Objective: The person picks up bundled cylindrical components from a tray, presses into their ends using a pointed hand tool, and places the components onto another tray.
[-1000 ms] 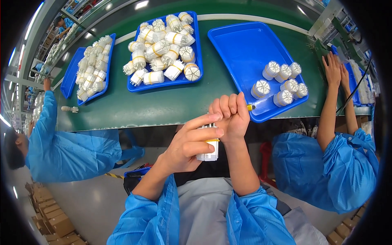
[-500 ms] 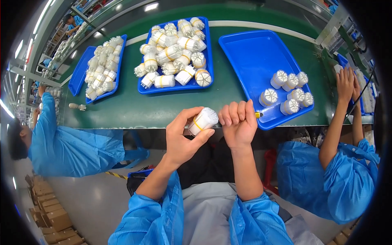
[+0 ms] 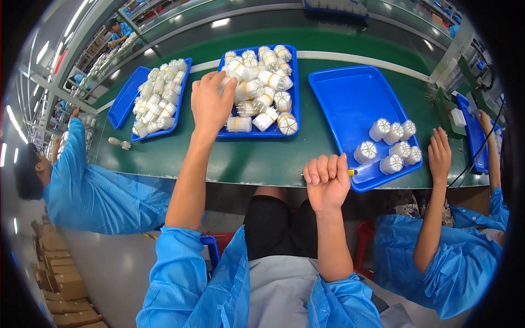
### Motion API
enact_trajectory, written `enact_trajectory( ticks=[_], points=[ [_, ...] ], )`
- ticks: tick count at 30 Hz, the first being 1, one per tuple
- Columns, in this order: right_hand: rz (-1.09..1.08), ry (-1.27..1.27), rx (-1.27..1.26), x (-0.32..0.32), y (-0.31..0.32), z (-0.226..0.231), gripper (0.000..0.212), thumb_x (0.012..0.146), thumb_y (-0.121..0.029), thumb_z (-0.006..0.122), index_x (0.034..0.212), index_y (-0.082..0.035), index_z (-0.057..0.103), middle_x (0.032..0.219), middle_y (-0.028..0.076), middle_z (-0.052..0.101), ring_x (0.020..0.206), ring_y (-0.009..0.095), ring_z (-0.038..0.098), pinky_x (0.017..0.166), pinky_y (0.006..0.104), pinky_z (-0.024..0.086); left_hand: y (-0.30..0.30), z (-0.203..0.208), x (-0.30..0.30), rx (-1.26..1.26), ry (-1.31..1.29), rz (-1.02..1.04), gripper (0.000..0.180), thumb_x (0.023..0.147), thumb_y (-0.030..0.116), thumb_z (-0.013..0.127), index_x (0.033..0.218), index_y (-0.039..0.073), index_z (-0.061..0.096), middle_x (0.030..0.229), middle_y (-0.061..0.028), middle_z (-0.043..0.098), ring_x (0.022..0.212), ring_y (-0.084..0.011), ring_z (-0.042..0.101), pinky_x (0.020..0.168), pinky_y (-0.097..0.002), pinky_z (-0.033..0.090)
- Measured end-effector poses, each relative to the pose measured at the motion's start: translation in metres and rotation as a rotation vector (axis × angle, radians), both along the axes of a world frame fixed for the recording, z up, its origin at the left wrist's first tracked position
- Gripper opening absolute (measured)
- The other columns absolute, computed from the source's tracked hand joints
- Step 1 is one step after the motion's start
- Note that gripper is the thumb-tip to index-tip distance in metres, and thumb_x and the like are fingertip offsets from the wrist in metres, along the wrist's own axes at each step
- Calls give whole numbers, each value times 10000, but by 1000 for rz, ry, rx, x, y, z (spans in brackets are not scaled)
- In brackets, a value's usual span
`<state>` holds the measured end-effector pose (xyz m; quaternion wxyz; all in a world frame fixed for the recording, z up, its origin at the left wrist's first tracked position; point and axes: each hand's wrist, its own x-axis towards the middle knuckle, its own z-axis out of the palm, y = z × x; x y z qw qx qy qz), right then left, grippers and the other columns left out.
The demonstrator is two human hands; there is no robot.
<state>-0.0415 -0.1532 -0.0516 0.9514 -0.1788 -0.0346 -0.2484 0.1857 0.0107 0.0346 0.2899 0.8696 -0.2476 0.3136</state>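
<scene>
My left hand (image 3: pixel 210 101) reaches over the left side of the middle blue tray (image 3: pixel 297 90). Its fingers and thumb curl round a white cylindrical part (image 3: pixel 225 82), mostly hidden by the hand. Beside it lies a heap of similar white parts (image 3: pixel 250 89) with yellow bands and wire ends, tumbled at various angles. Near the table's front edge, my right hand (image 3: pixel 328 183) is closed on a slim tool (image 3: pixel 353 173). The tool's yellow-and-black end shows by the thumb side and a thin tip pokes out opposite; its middle is hidden.
Several white cylinders (image 3: pixel 391 164) stand in the right blue tray (image 3: pixel 339 93). Another blue tray (image 3: pixel 178 117) holds more parts at the left. A loose part (image 3: pixel 119 143) lies on the green table (image 3: pixel 262 158). Co-workers sit on both sides; one hand (image 3: pixel 439 156) rests near the right tray.
My left hand has moved from in front of my body, away from the right hand, forward and left to the middle tray. The right hand stays near the edge with the tool. The view has shifted.
</scene>
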Motion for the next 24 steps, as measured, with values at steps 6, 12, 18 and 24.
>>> enact_trajectory(
  ticks=[6,12,18,24],
  points=[
    [34,-16,19,2,0,-5,484,1073,-382,332,654,-139,324,573,18,332,552,182,383,586,352,371,-26,2,-27,-21,-285,-33,374,876,238,676,1184,28,639,1294,-211,540,1148,-383,513,959,-476,416],
    [35,73,76,1,1,-1,471,1059,-404,346,653,-165,333,571,0,333,546,166,372,569,322,339,-114,15,-124,74,94,-896,467,745,123,738,1199,79,637,1222,-136,596,1116,-335,581,939,-413,478],
    [-18,224,123,-2,2,-3,402,1010,-402,412,681,-171,424,579,-22,354,555,151,406,544,310,355,-166,-6,-146,365,154,-1030,452,740,136,754,1181,157,661,1128,-125,620,1051,-310,577,918,-415,490],
    [60,140,136,-1,-4,-7,406,1042,-387,351,705,-162,371,581,-4,366,565,170,418,569,330,361,-131,-5,-142,-152,727,-969,321,802,93,741,1093,18,629,1080,-97,651,1006,-207,639,907,-352,510]
  ],
)
